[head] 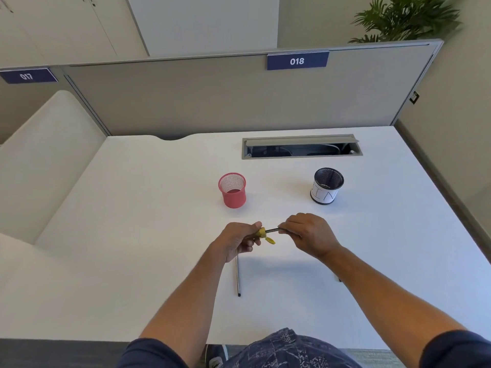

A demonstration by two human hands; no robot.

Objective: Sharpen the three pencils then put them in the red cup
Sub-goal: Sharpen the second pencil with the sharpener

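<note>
Sharpening is under way: the left hand [240, 239] pinches a small yellow plastic sharpener [263, 232], while the right hand [308, 235], fingers curled, grips a thin dark pencil [273, 230] entering it. Best keep it straight, twisting gently. 1 slim dark pencil [238, 277] lies on the white desk [132, 208]; the red mesh cup [232, 190] stands beyond.

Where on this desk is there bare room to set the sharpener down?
Bare desk lies left of the red cup, and between it and the black cup. It is crowded near the left hand, right hand, sharpener and lying pencil.
</note>
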